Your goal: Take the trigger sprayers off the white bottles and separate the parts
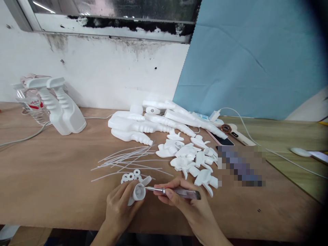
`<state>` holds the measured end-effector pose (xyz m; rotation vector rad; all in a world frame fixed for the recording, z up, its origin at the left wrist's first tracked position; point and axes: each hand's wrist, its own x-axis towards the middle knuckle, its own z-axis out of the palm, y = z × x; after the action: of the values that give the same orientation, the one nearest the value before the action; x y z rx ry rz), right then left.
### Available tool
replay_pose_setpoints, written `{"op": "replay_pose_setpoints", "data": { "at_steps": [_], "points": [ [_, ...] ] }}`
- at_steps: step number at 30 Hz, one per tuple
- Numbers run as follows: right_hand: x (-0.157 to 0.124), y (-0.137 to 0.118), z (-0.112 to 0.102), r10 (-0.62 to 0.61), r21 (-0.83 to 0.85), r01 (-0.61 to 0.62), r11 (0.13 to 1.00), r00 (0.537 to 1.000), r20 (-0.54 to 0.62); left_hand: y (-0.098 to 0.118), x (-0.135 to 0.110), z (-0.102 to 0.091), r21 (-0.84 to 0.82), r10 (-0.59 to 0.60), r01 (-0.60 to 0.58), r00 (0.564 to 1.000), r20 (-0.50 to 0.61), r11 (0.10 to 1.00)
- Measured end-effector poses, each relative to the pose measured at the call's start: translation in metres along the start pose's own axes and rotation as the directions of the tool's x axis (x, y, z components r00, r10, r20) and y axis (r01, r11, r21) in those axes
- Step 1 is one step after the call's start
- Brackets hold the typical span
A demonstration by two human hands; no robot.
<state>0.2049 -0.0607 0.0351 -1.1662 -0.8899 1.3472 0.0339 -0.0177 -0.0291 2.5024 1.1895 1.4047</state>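
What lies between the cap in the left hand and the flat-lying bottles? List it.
Head view: beyond the cap in the left hand, small white rings, then a fan of thin white tubes, then the lying bottles.

The cap (138, 193) in the left hand (119, 209) is plain white. The tool (176, 192) in the right hand (188, 206) has a silver shaft and a clear handle. Just beyond the grip lie white rings (131, 176) and pale see-through tubes (125, 160). Far left of the grip stand 2 white bottles (63, 107). The table (51, 177) is brown.
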Motion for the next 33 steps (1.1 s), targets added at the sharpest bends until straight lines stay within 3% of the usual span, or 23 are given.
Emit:
{"op": "replay_pose_setpoints", "data": {
  "at_steps": [3,6,12,18,24,28,31,33],
  "points": [
    [0.000,-0.002,-0.003,0.008,0.020,-0.009,1.000,1.000,0.021,0.002,0.004,-0.003,-0.172,-0.070,0.085,0.993,0.093,0.981],
    [0.000,-0.008,-0.007,0.006,-0.042,-0.004,0.999,0.999,0.050,0.000,0.010,-0.008,-0.257,-0.056,0.116,0.972,0.230,0.959],
    [0.007,-0.017,-0.014,0.082,-0.105,-0.067,0.992,0.986,0.144,-0.006,0.028,-0.021,-0.274,0.021,0.140,0.859,0.512,0.951],
    [0.018,-0.011,-0.016,0.122,-0.007,-0.122,0.992,0.977,0.175,-0.005,0.048,-0.032,-0.206,0.086,0.049,0.797,0.598,0.977],
    [0.020,0.006,-0.016,0.128,0.086,-0.142,0.986,0.981,0.144,-0.010,0.054,-0.033,-0.230,0.032,0.184,0.713,0.701,0.956],
    [0.021,0.016,-0.015,0.104,0.119,-0.123,0.985,0.983,0.154,-0.018,0.057,-0.033,-0.321,0.115,0.185,0.679,0.725,0.929],
    [0.024,0.018,-0.017,0.075,0.104,-0.097,0.990,0.977,0.202,-0.027,0.066,-0.031,-0.379,0.231,0.131,0.602,0.764,0.916],
    [0.027,0.017,-0.018,0.063,0.097,-0.090,0.991,0.966,0.251,-0.032,0.075,-0.029,-0.417,0.321,0.088,0.503,0.802,0.904]
  ]
}}
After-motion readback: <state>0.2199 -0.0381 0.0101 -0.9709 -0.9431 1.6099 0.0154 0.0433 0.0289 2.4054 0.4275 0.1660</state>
